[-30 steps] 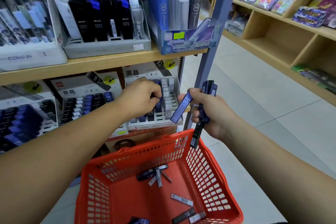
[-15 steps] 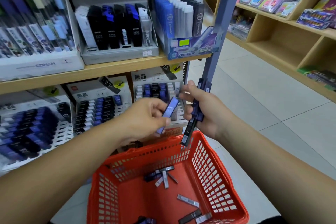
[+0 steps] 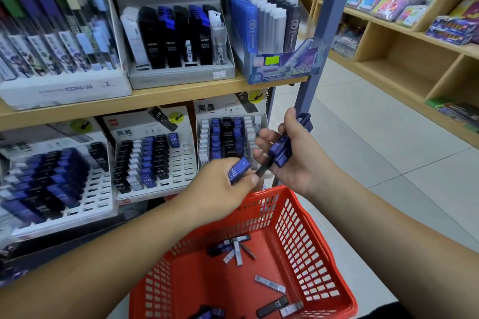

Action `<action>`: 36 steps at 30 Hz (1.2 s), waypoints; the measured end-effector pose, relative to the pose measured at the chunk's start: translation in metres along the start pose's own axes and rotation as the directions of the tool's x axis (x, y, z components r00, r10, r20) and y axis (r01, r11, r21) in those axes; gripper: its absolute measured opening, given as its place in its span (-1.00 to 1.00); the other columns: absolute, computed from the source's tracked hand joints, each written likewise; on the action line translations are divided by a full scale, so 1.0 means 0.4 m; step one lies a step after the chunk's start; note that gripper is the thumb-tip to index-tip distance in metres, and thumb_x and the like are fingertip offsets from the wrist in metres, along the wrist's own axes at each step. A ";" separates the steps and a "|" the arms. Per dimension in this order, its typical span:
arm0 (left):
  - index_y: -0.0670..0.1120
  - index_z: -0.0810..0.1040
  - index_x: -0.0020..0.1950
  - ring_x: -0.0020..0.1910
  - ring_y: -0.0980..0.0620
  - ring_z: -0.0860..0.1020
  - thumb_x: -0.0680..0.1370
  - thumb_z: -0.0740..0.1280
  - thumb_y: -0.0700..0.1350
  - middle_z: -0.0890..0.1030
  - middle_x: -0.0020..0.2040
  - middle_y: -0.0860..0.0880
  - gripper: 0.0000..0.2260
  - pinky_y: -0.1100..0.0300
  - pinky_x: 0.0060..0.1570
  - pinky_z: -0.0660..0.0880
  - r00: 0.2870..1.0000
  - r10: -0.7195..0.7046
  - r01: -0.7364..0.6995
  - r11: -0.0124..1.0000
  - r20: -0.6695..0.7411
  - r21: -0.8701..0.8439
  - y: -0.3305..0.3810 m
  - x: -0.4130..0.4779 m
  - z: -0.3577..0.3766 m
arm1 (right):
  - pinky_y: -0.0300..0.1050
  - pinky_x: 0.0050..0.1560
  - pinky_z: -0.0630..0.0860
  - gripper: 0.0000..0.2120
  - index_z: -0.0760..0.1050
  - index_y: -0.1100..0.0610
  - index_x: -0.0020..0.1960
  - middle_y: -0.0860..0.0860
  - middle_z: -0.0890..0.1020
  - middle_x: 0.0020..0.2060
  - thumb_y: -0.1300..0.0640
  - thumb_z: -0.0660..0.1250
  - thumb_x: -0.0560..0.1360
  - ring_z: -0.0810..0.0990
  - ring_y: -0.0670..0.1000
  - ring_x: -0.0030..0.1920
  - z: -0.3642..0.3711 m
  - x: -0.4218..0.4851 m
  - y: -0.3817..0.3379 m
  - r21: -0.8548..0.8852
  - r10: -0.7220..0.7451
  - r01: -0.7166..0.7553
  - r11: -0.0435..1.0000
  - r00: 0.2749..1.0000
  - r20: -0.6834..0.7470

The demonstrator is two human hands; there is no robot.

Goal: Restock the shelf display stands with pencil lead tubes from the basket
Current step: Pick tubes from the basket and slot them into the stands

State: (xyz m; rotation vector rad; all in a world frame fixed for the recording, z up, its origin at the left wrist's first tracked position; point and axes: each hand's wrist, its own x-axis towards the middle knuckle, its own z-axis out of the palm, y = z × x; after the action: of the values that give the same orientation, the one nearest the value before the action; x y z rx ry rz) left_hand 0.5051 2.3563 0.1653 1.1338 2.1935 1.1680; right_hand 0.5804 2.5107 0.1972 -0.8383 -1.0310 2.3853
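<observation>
Head view: at the middle of the frame the left hand point(image 3: 223, 189) pinches a single blue tube point(image 3: 239, 168) marked HB between thumb and curled fingers. The grip sits on its lower half, so the upper end juts up and to the right, just beside the right hand point(image 3: 293, 160). The right hand's fingers are curled round a bundle of tubes point(image 3: 281, 150), blue with at least one dark. The bundle's ends stick out past the thumb above and below the fingers toward the left hand.

Low in the frame the red basket point(image 3: 305, 217) holds more loose tubes point(image 3: 237, 250), scattered flat on its floor. The display stands fill the left half of the frame on the lower shelf. The right stand point(image 3: 259, 125) is close to full, while the middle stand point(image 3: 188, 166) shows many bare slots on its right side.

These tubes look light, stiff and smooth-sided, so likely slippery in a bunch. The single one is best held across its long flat faces above the middle, leaving the bottom end free to drop into a slot. The bundle probably wants a firm wrap, since any loosening could let one slide out
</observation>
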 end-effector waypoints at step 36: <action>-0.15 0.66 0.03 -0.47 0.05 0.29 0.55 0.49 0.10 0.43 -0.33 -0.03 -0.69 0.20 -0.49 0.22 0.943 -0.333 0.262 0.755 -0.006 -0.602 -0.020 0.053 -0.043 | -0.13 -0.38 0.32 -0.69 0.55 0.27 0.28 0.20 0.66 -0.06 0.25 0.21 0.59 0.46 0.02 -0.35 -0.057 -0.001 0.035 -0.600 0.452 -0.195 0.776 0.835 0.314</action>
State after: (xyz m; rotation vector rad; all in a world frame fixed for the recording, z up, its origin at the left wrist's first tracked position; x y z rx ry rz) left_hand 0.4778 2.3624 0.1689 0.4366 1.7718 1.6334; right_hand 0.5940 2.5129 0.1744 -0.7046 -1.9749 2.6888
